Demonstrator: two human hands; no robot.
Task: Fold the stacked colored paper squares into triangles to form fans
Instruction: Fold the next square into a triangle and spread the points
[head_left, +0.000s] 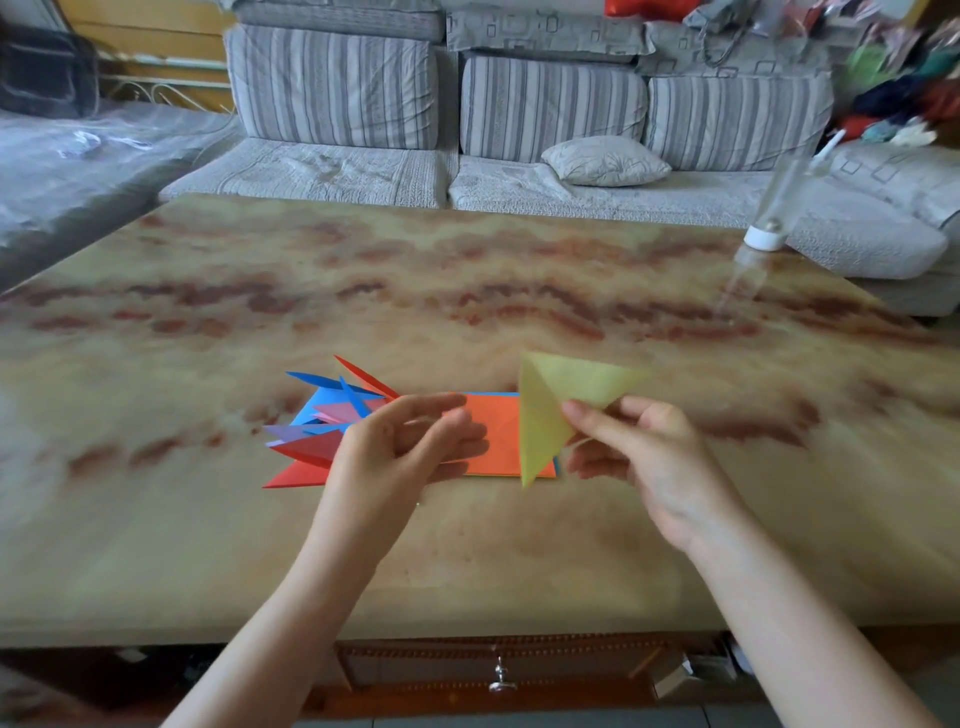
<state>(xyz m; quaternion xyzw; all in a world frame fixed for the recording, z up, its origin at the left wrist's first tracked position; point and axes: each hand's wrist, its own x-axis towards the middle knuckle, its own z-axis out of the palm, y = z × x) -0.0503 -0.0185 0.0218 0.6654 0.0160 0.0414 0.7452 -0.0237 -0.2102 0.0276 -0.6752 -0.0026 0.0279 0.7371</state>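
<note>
Currently, head view: a person is working at a marbled surface (467, 291).
Right hand: the right hand (639, 452) is pinching a yellow paper (571, 384), already folded into a triangle, between thumb and fingertips, and is holding it up off the surface.
Left hand: the left hand (405, 452) is hovering over the orange stack (493, 436), fingers loosely curled and gripping nothing.
Finished pile: folded triangles (311, 415) are lying just left of the stack.
Doing it well: I judge the free hand should be steadying the far corner, keeping the edges matched while the crease is being sharpened.
</note>
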